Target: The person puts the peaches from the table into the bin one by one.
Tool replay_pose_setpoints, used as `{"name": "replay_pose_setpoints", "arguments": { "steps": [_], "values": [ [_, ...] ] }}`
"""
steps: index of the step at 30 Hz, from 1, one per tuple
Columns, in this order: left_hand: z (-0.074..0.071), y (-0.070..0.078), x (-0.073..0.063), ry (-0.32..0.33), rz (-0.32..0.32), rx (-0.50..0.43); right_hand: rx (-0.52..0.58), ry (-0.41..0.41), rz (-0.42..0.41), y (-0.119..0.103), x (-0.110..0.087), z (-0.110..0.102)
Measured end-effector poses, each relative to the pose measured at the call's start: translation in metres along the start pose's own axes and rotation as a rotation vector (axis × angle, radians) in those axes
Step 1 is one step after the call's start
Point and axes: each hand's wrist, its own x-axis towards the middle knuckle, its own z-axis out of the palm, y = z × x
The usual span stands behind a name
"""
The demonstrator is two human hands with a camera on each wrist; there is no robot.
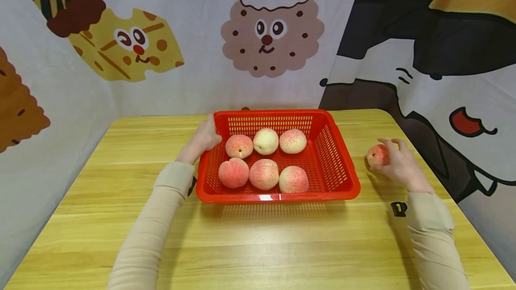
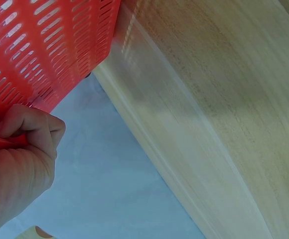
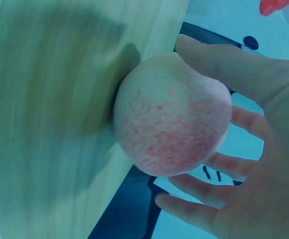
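Note:
A red plastic basket with slotted walls stands on the table. Several pink-and-cream peaches lie inside in two rows, among them a pale one in the back row. My left hand grips the basket's left rim, its fingers curled over the edge in the left wrist view. To the right of the basket, my right hand holds another peach low at the tabletop. In the right wrist view, the thumb lies along one side of this peach, and the fingers are spread behind it, partly hidden.
The light wooden table ends at the right not far beyond my right hand. A white cloth with cartoon figures hangs behind and along the sides. A small black device sits by my right wrist.

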Motion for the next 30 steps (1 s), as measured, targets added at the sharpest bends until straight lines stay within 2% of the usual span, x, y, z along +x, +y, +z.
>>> {"name": "replay_pose_setpoints", "arguments": {
  "steps": [8, 17, 23, 30],
  "values": [
    [0.001, -0.001, 0.0, 0.002, 0.001, -0.008, -0.015, -0.001, 0.021, 0.007, 0.004, 0.004],
    [0.002, 0.0, -0.001, -0.001, 0.005, -0.016, -0.019, 0.017, 0.012, 0.005, 0.009, 0.005],
    [0.001, 0.0, -0.001, -0.009, -0.005, -0.02, 0.018, 0.081, -0.018, -0.009, 0.013, -0.002],
    [0.001, 0.001, -0.001, -0.006, -0.005, -0.017, 0.001, 0.182, -0.049, -0.039, 0.016, -0.022]
  ]
}}
